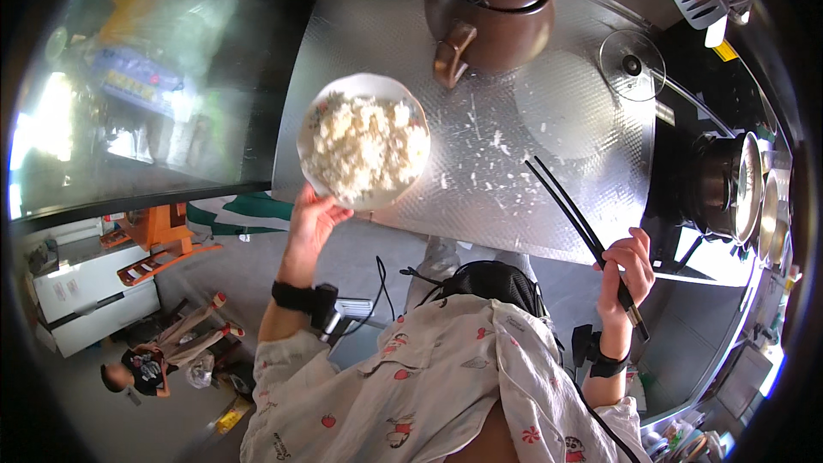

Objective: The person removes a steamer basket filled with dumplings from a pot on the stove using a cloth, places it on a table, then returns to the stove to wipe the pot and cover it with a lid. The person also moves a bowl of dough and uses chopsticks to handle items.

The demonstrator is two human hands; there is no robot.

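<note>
My left hand point(316, 215) grips the near rim of a white plate point(404, 196) with a floral edge, over the left part of the metal-covered counter. Cooked white rice point(366, 141) is heaped on it. My right hand point(625, 273) holds a pair of black chopsticks point(575, 215) at the counter's near right edge, their tips pointing up and left over the metal. White bits, some like rice grains, are scattered on the metal surface point(476, 206) between the plate and the chopsticks.
A brown lidded ceramic pot point(508, 32) stands at the back of the counter. A glass lid point(632, 65) lies at the right, beside a dark stove with a metal pot point(720, 186). Kitchen utensils point(699, 5) hang at upper right. A person point(148, 366) sits farther off at lower left.
</note>
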